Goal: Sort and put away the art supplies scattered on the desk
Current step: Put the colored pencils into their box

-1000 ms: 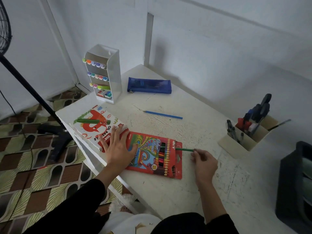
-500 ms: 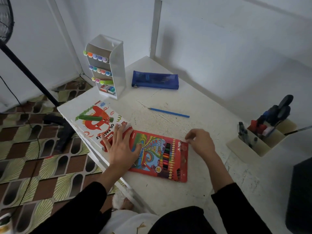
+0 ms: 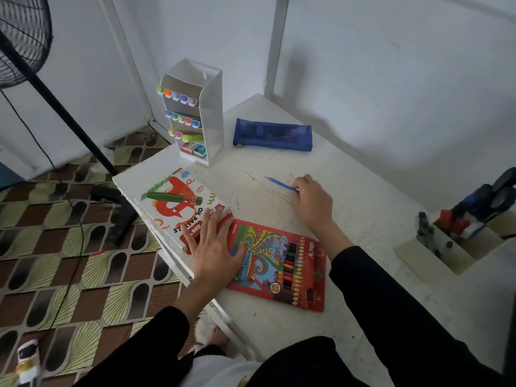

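Reaching right hand point(image 3: 312, 201) pinching blue pencil point(image 3: 280, 183)

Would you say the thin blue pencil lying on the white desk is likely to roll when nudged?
Probably: the thin blue pencil looks slim, lying flat on the white desk. It seems stiff and light, so the right hand at its end should lift it easily.

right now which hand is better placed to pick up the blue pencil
Right. The right hand already has its fingertips at the blue pencil, while the left hand lies flat on the red colour pencil box.
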`<state>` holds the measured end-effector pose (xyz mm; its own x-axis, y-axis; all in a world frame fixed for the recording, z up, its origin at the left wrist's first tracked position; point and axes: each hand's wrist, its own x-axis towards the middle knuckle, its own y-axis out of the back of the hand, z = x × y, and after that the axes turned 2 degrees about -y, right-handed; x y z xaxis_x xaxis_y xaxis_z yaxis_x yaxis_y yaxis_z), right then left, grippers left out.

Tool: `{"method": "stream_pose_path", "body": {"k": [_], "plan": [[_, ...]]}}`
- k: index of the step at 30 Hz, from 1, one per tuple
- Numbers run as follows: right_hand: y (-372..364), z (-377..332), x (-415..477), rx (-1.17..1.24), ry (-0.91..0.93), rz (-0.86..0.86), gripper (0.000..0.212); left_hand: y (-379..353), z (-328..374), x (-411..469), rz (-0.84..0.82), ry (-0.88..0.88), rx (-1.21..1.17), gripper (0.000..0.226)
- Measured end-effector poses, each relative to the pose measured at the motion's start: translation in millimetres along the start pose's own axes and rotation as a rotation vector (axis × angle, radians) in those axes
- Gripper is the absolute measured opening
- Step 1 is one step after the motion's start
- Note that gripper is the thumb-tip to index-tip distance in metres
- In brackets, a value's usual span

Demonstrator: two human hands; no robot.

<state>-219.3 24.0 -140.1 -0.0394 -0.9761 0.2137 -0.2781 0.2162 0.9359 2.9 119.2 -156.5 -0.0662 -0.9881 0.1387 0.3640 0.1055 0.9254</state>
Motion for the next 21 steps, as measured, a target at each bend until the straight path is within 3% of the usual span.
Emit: {"method": "stream_pose_path", "body": {"k": [5, 10, 13, 15, 18, 21], "plan": [[42.1, 14.8, -37.3, 0.518, -0.191, 0.231, 0.011, -1.3, -1.6, 0.5, -0.002, 0.007, 0.012, 0.066], [77.9, 34.7, -100.7, 0.956, -0.605, 0.326, 0.037, -2.1, -0.6, 1.3, 0.005, 0.006, 0.020, 0.062], [79.0, 37.7, -135.9, 1.121, -0.761, 0.344, 0.050, -1.7, 0.6, 1.6, -0.004, 0.000, 0.037, 0.063], [72.9, 36.8, -152.8, 1.215, -0.858, 0.374, 0.046, -1.9, 0.5, 1.4, -0.005, 0.001, 0.035, 0.063], [63.3, 31.5, -167.0, 1.361, -0.981, 0.424, 0.021, -1.7, 0.9, 1.4, 0.000, -0.002, 0.030, 0.062], [59.3, 25.5, -170.3, 1.480, -1.028, 0.479, 0.016, -1.5, 1.7, 2.9, -0.016, -0.003, 0.047, 0.062]]}}
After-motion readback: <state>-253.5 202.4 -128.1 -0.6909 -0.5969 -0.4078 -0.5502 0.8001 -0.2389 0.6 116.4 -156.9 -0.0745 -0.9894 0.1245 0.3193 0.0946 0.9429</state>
